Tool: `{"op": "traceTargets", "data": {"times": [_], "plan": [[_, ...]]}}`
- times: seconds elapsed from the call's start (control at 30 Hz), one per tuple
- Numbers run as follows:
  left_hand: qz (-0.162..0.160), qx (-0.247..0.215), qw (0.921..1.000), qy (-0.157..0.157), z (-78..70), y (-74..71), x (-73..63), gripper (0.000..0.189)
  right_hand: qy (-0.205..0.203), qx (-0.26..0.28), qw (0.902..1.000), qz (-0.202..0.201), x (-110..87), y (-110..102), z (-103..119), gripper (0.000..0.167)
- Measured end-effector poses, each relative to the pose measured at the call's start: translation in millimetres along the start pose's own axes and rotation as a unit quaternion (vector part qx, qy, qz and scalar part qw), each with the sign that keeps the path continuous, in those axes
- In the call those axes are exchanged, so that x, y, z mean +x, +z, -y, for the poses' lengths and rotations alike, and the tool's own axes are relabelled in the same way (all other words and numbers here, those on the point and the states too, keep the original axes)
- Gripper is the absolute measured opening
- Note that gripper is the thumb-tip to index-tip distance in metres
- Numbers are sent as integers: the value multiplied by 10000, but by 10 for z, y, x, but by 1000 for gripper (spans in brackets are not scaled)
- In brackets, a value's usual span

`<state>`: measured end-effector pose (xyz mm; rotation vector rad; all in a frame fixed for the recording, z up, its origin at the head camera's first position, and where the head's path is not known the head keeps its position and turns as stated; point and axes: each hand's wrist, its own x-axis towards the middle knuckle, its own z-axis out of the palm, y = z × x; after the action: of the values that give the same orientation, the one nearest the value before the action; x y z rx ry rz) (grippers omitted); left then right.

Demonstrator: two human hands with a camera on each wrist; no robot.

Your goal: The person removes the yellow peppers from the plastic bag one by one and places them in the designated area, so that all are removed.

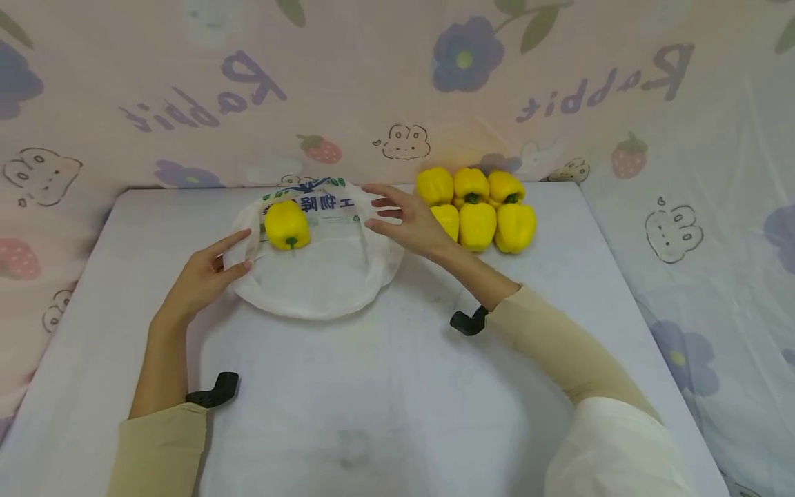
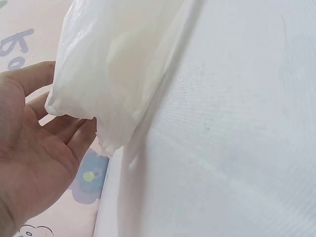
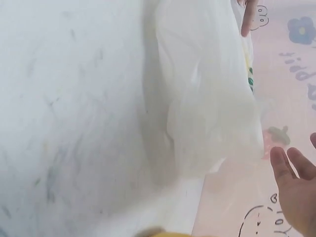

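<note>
A white plastic bag (image 1: 310, 297) with blue print lies spread open at the table's far left, its mouth facing up. One yellow bell pepper (image 1: 287, 225) sits inside it. My left hand (image 1: 201, 279) touches the bag's left rim, thumb and fingers spread apart. In the left wrist view, the fingers of that hand (image 2: 44, 143) go partly behind the bag's edge. At the bag's right rim is my right hand (image 1: 410, 221), its fingers loosely extended. The right wrist view shows this hand (image 3: 296, 190) beside the bag (image 3: 212, 98) with nothing gripped.
Several more yellow bell peppers (image 1: 477, 226) stand in two rows to the right of the bag, close to my right wrist. The table (image 1: 373, 400) has a white cover. Behind it hangs a printed curtain (image 1: 373, 83) with rabbits and flowers.
</note>
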<state>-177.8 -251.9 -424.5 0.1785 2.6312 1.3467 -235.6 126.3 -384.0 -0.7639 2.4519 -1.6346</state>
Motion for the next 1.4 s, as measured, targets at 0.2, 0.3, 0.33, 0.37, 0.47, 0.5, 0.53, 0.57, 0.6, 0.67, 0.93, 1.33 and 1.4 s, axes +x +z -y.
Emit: {"op": "traceTargets", "data": {"times": [0.2,0.3,0.33,0.37,0.47,0.5,0.53,0.57,0.6,0.67,0.93,1.33,1.4], "plan": [[-100,137,9998,46,11,17,9,61,135,-125,9996,225,126,155,17,59],[-154,217,9996,80,17,19,10,60,133,-204,9991,351,210,219,29,59],[-167,229,9996,93,19,18,9,60,140,-232,9989,390,240,238,33,59],[-173,228,9995,97,21,16,7,60,149,-241,9987,429,268,257,40,58],[-189,242,9995,99,22,15,8,59,218,-251,9980,529,343,309,51,58],[-190,242,9995,100,21,15,10,59,244,-238,9979,559,365,325,53,59],[-191,235,9995,101,20,16,12,59,289,-242,9976,585,384,345,65,59],[-193,234,9995,105,19,17,14,59,326,-243,9974,602,401,364,74,59],[-197,234,9995,108,18,18,16,59,364,-235,9971,626,420,383,78,59],[-198,227,9995,112,15,20,18,59,407,-231,9966,674,457,426,83,59],[-169,202,9996,109,10,19,21,60,677,-187,9944,794,582,609,54,60],[-117,26,9998,129,17,13,25,60,1361,-701,9840,917,718,863,-8,67],[-127,68,9998,112,24,21,30,60,1463,-721,9821,942,746,897,-19,68]]}}
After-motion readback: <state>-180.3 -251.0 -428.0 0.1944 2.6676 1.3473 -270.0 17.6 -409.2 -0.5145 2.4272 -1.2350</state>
